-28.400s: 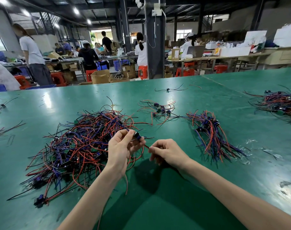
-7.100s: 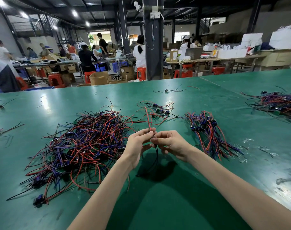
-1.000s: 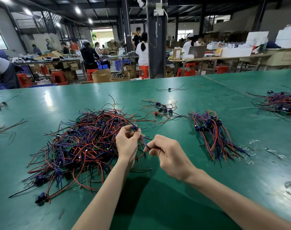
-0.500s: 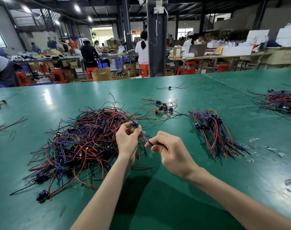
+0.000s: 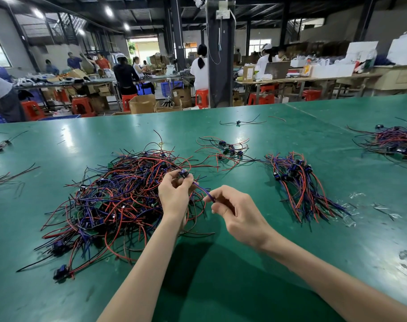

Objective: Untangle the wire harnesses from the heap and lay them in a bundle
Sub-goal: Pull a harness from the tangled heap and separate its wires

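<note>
One harness (image 5: 198,187) stretched crosswise: left hand (image 5: 174,197) pinches its connector (image 5: 183,174) over the heap (image 5: 119,201); right hand (image 5: 240,213), nearer the bundle (image 5: 300,189), pinches its wire (image 5: 208,195).

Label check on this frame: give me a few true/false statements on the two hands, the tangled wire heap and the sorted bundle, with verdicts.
1. The left hand pinches a small dark plastic connector. True.
2. The right hand lies flat and empty on the green table top. False: it pinches a thin purple wire that runs to the connector.
3. The tidy bundle of red and purple wire harnesses lies to the right of both hands. True.
4. The big tangled heap of red, purple and black wires sits to the right of that bundle. False: it lies to the left, beside and behind the left hand.
</note>
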